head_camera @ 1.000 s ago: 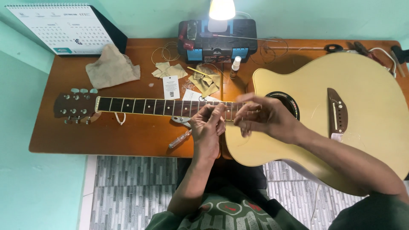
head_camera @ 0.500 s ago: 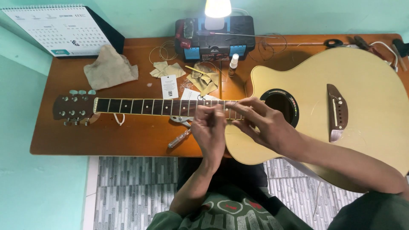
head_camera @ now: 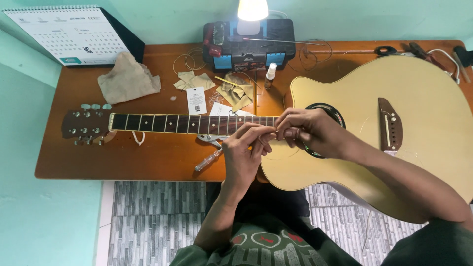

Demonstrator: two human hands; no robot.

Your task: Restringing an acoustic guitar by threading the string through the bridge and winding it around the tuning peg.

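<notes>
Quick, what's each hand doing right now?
Left hand: fingers pinched together above the pale wooden acoustic guitar; what they hold cannot be told.
Right hand: fingers curled, meeting the left; contents unclear.

pale acoustic guitar (head_camera: 423, 123) flat on wooden table (head_camera: 123, 157), left hand (head_camera: 245, 155) and right hand (head_camera: 305, 130) pinching together over neck joint

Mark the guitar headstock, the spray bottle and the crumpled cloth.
guitar headstock (head_camera: 84, 127), head view, on its dark face between the tuners.
spray bottle (head_camera: 270, 75), head view, on its upper body.
crumpled cloth (head_camera: 128, 79), head view, on its middle fold.
</notes>
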